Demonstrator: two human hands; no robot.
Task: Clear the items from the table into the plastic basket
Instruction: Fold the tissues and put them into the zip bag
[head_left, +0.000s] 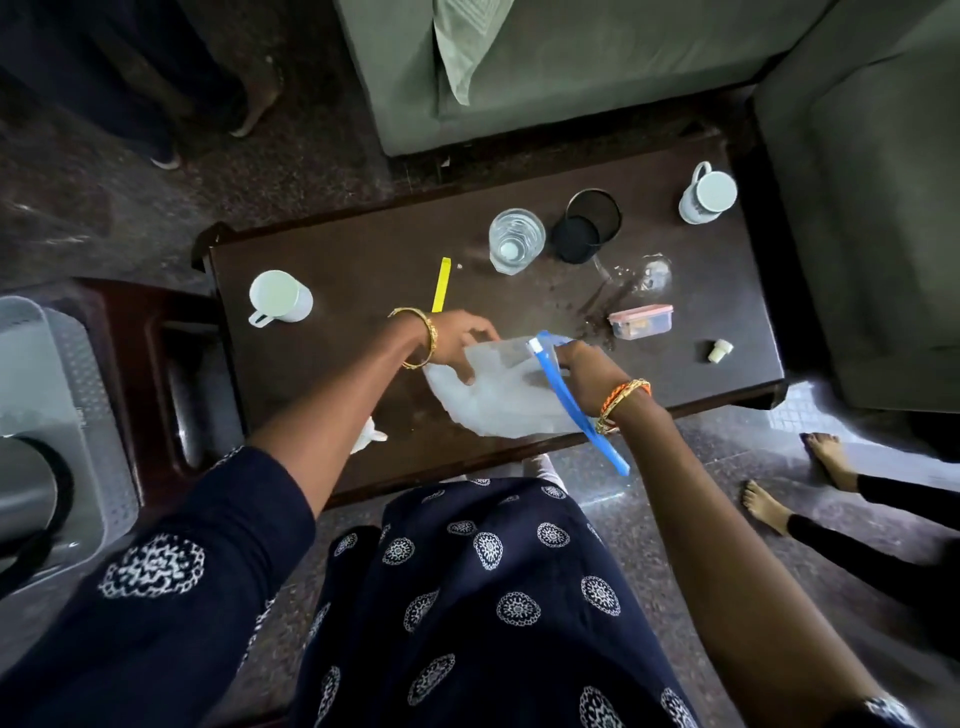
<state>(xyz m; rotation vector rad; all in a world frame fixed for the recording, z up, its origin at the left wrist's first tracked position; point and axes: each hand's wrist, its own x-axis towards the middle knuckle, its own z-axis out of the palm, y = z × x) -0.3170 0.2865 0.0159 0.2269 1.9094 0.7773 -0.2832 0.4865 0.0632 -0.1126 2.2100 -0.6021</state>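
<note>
Both hands gripped a clear plastic folder (498, 400) over the near edge of the tabletop (322, 364): the left hand (457, 345) pinched its far corner, the right hand (587, 374) held its blue spine (576, 400). Two white mugs (280, 299), a glass (515, 240), a black mesh cup (587, 228) and a small lidded box (640, 321) stood on the tabletop. The plastic basket (57, 395) sat at the left, off the tabletop.

Dim room, glare on floor (810, 415) at right, edges warped, soft.

Grey-green sofa (571, 78), armchair (872, 208), 2 bare feet (800, 483) on floor
</note>
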